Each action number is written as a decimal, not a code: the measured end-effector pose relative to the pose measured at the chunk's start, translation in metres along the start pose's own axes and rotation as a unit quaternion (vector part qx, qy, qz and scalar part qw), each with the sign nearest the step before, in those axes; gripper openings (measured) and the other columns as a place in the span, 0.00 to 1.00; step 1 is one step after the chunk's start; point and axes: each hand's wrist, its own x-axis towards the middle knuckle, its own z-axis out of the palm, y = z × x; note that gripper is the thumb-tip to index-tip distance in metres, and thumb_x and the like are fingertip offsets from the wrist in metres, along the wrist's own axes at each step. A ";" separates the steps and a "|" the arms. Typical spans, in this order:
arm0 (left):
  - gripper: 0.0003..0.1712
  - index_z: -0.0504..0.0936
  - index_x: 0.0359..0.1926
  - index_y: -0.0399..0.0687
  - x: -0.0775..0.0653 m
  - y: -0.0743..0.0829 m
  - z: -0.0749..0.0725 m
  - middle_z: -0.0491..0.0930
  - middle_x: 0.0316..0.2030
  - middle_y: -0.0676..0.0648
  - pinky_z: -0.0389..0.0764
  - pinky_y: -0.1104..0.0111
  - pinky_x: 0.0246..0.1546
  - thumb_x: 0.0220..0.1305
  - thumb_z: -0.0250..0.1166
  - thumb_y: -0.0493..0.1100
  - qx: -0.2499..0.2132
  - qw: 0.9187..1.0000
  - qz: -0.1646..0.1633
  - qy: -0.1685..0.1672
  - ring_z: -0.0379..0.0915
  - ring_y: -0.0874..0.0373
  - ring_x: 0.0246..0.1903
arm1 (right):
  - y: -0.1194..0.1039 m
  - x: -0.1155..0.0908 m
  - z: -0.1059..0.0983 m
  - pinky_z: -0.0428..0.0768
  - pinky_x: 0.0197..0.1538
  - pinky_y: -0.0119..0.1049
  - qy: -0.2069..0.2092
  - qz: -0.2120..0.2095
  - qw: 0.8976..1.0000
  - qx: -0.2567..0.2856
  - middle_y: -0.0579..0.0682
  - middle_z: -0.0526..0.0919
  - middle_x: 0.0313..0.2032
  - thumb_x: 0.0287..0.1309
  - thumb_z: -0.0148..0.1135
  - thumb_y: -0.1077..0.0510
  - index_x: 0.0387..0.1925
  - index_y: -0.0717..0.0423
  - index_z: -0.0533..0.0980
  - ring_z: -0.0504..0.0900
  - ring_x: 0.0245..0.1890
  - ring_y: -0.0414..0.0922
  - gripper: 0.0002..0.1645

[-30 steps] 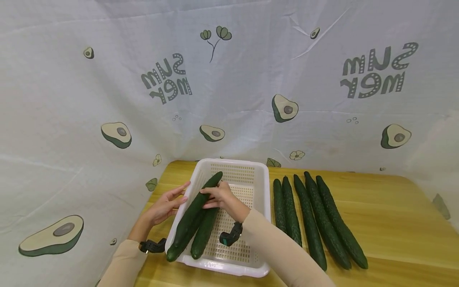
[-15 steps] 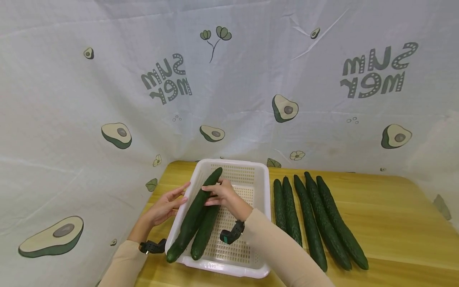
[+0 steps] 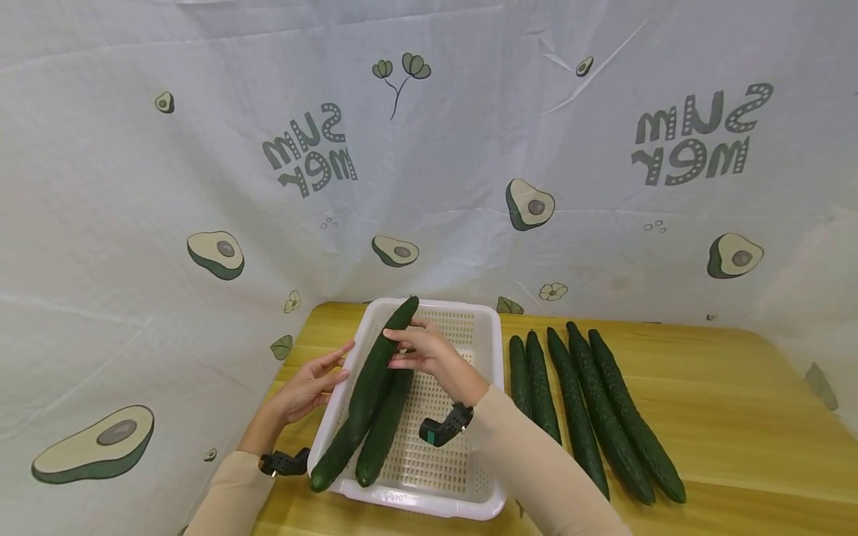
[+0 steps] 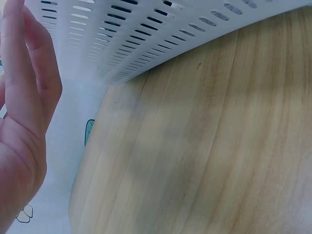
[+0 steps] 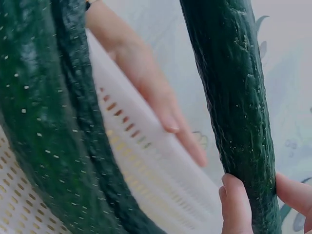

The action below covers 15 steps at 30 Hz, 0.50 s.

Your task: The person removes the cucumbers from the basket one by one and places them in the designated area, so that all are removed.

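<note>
My right hand pinches a long green cucumber between thumb and fingers near its far end. That end is lifted towards the back rim of the white basket, while the near end lies low at the front left corner. Close up in the right wrist view, thumb and finger lie on either side of the held cucumber. Another cucumber rests in the basket beside and partly under it. My left hand is at the basket's left wall, fingers extended; the left wrist view catches only part of it.
Several cucumbers lie side by side on the wooden table, right of the basket. A pale printed cloth hangs behind and along the left. Each wrist wears a black strap.
My right hand has moved up and slightly right, raising the far end of the cucumber it holds and drawing it towards the basket's back. The left hand has stayed at the basket's side.
</note>
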 end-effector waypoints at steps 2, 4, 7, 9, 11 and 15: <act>0.36 0.52 0.79 0.50 -0.001 0.000 0.000 0.66 0.55 0.41 0.85 0.53 0.43 0.76 0.55 0.36 0.000 1.000 0.001 0.001 0.80 0.51 0.48 | -0.004 -0.003 -0.004 0.87 0.34 0.42 -0.002 -0.006 1.000 -0.002 0.64 0.77 0.44 0.62 0.67 0.64 0.75 0.62 0.51 0.83 0.29 0.51 0.47; 0.36 0.52 0.79 0.50 -0.001 0.000 0.000 0.66 0.55 0.41 0.85 0.53 0.43 0.76 0.55 0.36 -0.002 1.000 0.002 0.000 0.80 0.51 0.48 | -0.008 -0.007 -0.008 0.87 0.36 0.39 -0.003 -0.011 1.000 -0.011 0.64 0.75 0.47 0.63 0.67 0.62 0.76 0.63 0.48 0.82 0.32 0.50 0.50; 0.37 0.51 0.79 0.50 -0.001 0.000 0.000 0.66 0.55 0.41 0.85 0.54 0.42 0.76 0.55 0.36 -0.004 1.000 0.001 0.003 0.79 0.52 0.48 | -0.014 -0.014 -0.017 0.86 0.38 0.36 -0.002 -0.016 0.999 -0.031 0.63 0.71 0.51 0.64 0.67 0.59 0.77 0.64 0.44 0.81 0.34 0.49 0.53; 0.37 0.51 0.79 0.49 -0.002 0.000 0.000 0.66 0.55 0.41 0.85 0.55 0.42 0.76 0.55 0.35 -0.006 1.000 0.000 0.004 0.79 0.52 0.48 | -0.019 -0.017 -0.021 0.86 0.38 0.36 -0.008 -0.017 0.999 -0.033 0.65 0.72 0.53 0.64 0.66 0.58 0.77 0.64 0.44 0.81 0.34 0.48 0.52; 0.37 0.51 0.79 0.49 -0.001 -0.001 0.000 0.66 0.56 0.41 0.85 0.55 0.43 0.76 0.55 0.36 -0.006 1.000 -0.001 0.005 0.80 0.52 0.48 | -0.025 -0.020 -0.024 0.87 0.38 0.39 -0.013 -0.019 0.999 -0.029 0.67 0.73 0.54 0.65 0.65 0.60 0.77 0.62 0.46 0.83 0.34 0.49 0.50; 0.36 0.52 0.79 0.49 0.000 -0.002 0.000 0.66 0.56 0.41 0.85 0.54 0.43 0.76 0.54 0.35 -0.003 1.000 0.002 0.003 0.79 0.52 0.49 | -0.038 -0.023 -0.033 0.87 0.39 0.43 -0.014 -0.016 1.000 -0.020 0.68 0.74 0.54 0.66 0.64 0.63 0.77 0.59 0.50 0.86 0.36 0.52 0.46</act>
